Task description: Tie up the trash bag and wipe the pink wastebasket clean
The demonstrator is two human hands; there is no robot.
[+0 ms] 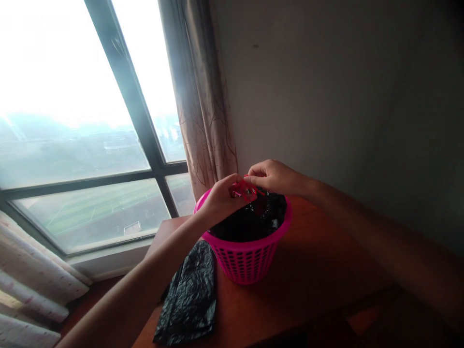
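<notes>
L hand [222, 197], half-curled, & R hand [276, 176], pinching, grip looped red string [248, 192] above perf. basket [246, 247].

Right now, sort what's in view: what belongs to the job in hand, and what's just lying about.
In the job:
red strands, in the left hand and right hand
pink basket
black plastic lining inside it

Apparently just lying about:
loose black plastic, on the table, in neither hand
</notes>
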